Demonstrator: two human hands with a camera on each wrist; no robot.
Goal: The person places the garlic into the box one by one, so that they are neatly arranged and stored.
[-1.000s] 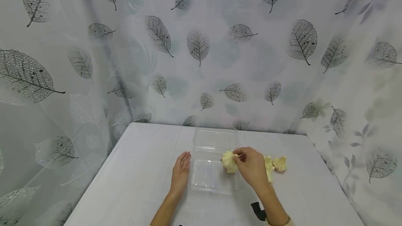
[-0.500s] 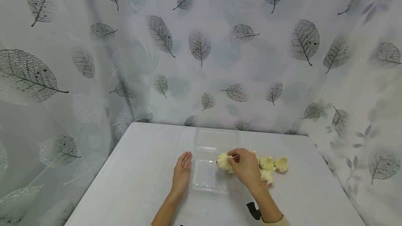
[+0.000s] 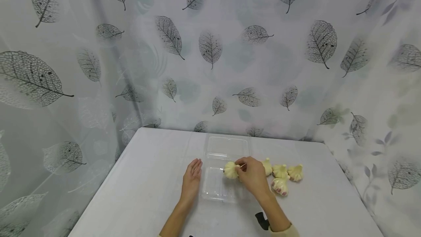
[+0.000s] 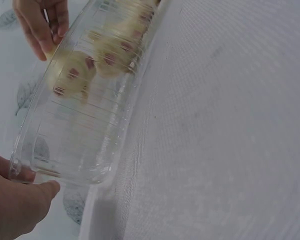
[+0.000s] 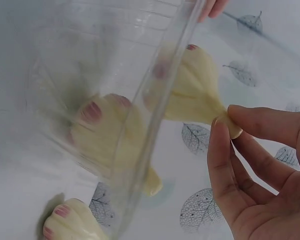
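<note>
- Head view: I have the right hand [image 3: 253, 176] below centre of frame, thumb and fingers pinching one garlic bulb [image 3: 231, 170] by its stem, over the right part of the clear plastic box [image 3: 212, 185].
- Box lies with its lid [image 3: 227, 145] laid back toward the top.
- Left hand [image 3: 192, 176] is just beside the box's left edge, fingers straight and together. From here I can't tell if it touches.
- Right of the right hand: four more bulbs [image 3: 280, 186], clustered on the white tabletop [image 3: 151, 178].
- Leaf-print curtain [image 3: 230, 65] fills the upper frame; black piece [image 3: 262, 221] by the right wrist, bottom.
- Left wrist view: I get the box running diagonally, lower left to top. Left hand at lower left, thumb out at the box's near end. Right hand upper left, fingertips down on the held bulb. Pink-marked bulbs show through the clear wall.
- Right wrist view: stem pinch clear at right of centre, held bulb upper centre. Another bulb sits behind the clear wall, centre left; one more lower left.
</note>
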